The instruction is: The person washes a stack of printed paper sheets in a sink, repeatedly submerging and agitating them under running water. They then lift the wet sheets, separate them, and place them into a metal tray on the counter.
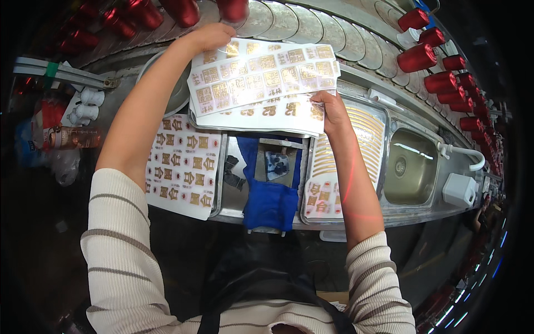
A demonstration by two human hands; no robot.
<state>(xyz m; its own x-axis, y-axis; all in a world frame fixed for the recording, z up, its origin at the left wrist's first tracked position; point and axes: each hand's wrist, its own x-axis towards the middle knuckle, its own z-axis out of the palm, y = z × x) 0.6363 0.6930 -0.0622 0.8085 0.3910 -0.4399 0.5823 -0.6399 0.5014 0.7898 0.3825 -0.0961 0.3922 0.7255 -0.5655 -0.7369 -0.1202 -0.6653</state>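
A pile of white decal sheets (250, 83) with gold square prints lies fanned in front of me, over a metal tray. My left hand (214, 38) is closed at its far left edge, the fingertips partly hidden. At the right edge, my right hand (332, 111) pinches the sheets between thumb and fingers. How many sheets each hand holds I cannot tell. Below my left forearm, another decal sheet (186, 167) with gold and pink prints lies on a tray. Under my right forearm sits a tray with a sheet of curved gold strips (356, 139).
Beyond the sheets curves a conveyor of round metal plates (306, 25). Red cups (417, 58) stand along it. A blue cloth (271, 203) hangs at the counter's front edge. To the right are a sink (411, 167), a white faucet (464, 155) and a white jug (459, 190).
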